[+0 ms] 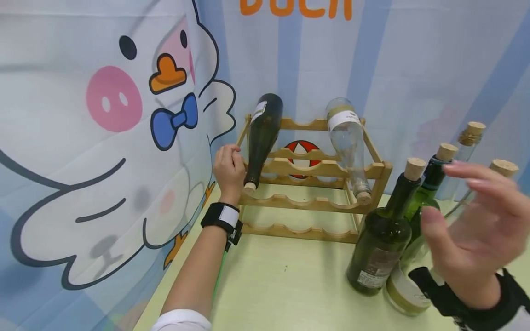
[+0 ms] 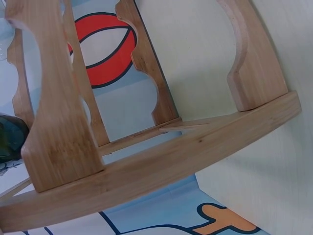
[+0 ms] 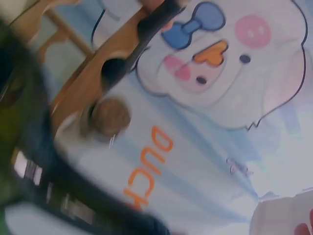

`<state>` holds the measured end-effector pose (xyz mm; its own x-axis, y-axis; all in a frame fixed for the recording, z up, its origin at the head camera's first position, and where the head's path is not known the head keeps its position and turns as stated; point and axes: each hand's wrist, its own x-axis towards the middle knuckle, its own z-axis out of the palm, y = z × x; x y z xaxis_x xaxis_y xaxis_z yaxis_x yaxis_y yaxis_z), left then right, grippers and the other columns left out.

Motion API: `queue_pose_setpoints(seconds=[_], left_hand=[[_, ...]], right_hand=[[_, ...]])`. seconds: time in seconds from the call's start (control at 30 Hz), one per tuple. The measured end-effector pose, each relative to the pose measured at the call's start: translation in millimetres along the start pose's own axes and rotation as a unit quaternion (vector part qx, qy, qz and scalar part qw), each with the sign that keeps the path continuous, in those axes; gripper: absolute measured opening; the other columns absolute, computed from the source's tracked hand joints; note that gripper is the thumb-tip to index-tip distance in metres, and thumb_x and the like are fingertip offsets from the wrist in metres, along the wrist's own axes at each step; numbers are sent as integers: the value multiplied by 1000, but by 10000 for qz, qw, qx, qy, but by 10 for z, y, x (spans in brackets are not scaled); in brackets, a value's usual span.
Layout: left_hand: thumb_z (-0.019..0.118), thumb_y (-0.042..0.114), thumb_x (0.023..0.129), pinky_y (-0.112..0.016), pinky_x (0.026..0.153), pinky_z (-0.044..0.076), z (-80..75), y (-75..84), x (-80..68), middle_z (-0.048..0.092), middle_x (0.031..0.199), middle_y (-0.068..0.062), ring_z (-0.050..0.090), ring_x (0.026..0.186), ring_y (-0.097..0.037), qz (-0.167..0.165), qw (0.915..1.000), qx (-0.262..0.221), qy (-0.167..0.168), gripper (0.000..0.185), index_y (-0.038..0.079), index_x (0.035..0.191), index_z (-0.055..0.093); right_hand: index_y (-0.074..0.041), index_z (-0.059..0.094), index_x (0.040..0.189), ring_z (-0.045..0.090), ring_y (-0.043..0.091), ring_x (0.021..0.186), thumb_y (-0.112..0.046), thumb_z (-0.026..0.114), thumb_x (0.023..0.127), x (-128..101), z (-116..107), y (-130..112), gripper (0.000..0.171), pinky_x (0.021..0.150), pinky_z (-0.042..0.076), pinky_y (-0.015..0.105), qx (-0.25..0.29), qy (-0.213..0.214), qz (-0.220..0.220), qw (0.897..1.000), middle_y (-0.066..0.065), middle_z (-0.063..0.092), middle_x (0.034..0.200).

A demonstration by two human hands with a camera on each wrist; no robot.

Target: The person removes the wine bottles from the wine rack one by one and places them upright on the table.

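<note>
Two bottles lie in the wooden rack (image 1: 314, 177): a dark bottle (image 1: 262, 138) and a clear bottle (image 1: 348, 147). Four corked bottles (image 1: 383, 236) stand on the worktop (image 1: 281, 285), unracked. The left hand (image 1: 228, 171) grips the rack's end post; the right hand (image 1: 476, 230) hovers spread, empty, by them.

Pale green table (image 1: 273, 280), wooden rack (image 1: 310, 202), upright corked bottles (image 1: 383, 239)

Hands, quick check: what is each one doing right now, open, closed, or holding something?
Left hand: curled round the left end post of the wooden wine rack, gripping it.
Right hand: open, fingers spread, holding nothing, beside the corked bottles.
</note>
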<state>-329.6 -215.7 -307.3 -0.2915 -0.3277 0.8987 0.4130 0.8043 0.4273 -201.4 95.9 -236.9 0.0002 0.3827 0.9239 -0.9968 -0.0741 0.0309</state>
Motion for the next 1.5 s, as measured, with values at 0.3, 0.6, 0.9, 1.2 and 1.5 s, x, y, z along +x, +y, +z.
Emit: queue_pose_setpoints(seconds=[0.3, 0.6, 0.9, 1.2, 1.5], left_hand=[[36, 10, 82, -38, 61, 41, -3, 8, 8, 56, 72, -16, 51, 68, -29, 22, 10000, 76, 21, 23, -1, 77, 55], [36, 11, 82, -37, 62, 42, 39, 25, 13, 56, 73, -15, 52, 70, -28, 39, 9999, 116, -25, 23, 0, 77, 56], [35, 12, 83, -37, 61, 42, 39, 35, -21, 56, 73, -14, 53, 70, -28, 37, 9994, 328, -43, 24, 1, 78, 55], [34, 14, 83, -37, 61, 43, 39, 11, -40, 57, 72, -15, 53, 69, -28, 177, 9991, 386, 31, 25, 1, 78, 55], [34, 13, 83, -37, 60, 42, 11, -26, -19, 55, 71, -14, 52, 67, -28, 179, 9990, 401, 41, 25, 1, 78, 55]], right_hand=[[11, 46, 107, 43, 21, 113, -30, 59, 79, -251, 558, 159, 52, 96, 30, 31, -1547, -2823, 1195, 9392, 14, 52, 115], [2, 41, 121, 33, 33, 125, -11, 70, 67, -550, 923, 612, 62, 104, 25, 43, -2889, -4554, 656, 8396, 21, 41, 127], [1, 47, 118, 43, 31, 119, -5, 68, 67, -912, 1186, 1052, 56, 100, 35, 38, -2934, -5163, 26, 8046, 19, 49, 122], [-4, 55, 108, 41, 29, 122, -4, 71, 65, -1095, 1305, 1296, 46, 96, 37, 43, -2717, -5348, -393, 7992, 16, 53, 120], [-7, 61, 98, 45, 29, 119, -2, 72, 66, -1149, 1383, 1288, 34, 97, 37, 39, -2568, -5054, -269, 8234, 15, 57, 114]])
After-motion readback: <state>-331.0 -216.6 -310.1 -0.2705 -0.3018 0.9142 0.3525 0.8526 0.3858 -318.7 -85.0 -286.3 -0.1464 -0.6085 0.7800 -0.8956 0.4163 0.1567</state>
